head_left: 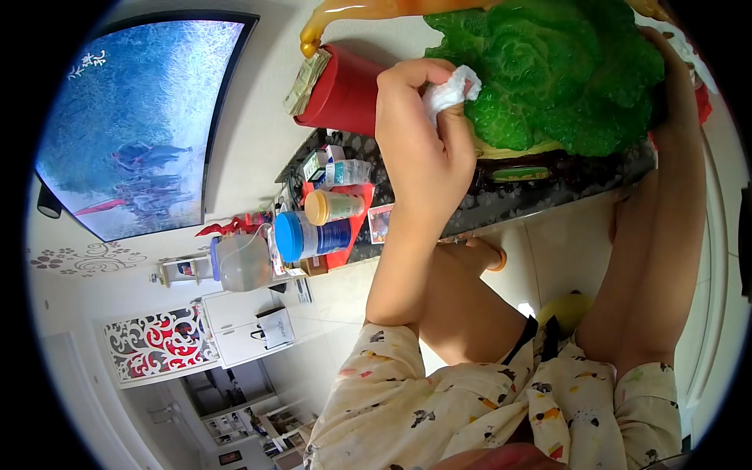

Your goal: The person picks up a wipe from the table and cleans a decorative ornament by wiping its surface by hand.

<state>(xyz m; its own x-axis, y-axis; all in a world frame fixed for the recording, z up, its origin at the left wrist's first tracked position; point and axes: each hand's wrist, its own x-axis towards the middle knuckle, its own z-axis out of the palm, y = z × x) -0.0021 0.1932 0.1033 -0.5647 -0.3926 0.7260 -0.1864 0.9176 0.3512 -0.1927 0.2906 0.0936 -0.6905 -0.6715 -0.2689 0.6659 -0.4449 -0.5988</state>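
Note:
My left hand (427,129) pinches a crumpled white cloth or tissue (452,92) between thumb and fingers. The cloth is at the left edge of a glossy green leafy ornament (560,74), shaped like a cabbage. Pale yellow and dark brown parts show beneath the leaves. At the ornament's right edge is my right hand (674,74), partly hidden, with its fingers not clearly visible. Part of a shiny orange-yellow piece (368,12) shows along the top.
Left of my left hand stands a red container (345,90) with banknotes at its rim. The dark patterned counter (501,205) bears a blue-lidded tub (309,236), a yellow-lidded jar (333,207) and small boxes. A large screen (149,117) is on the wall at left.

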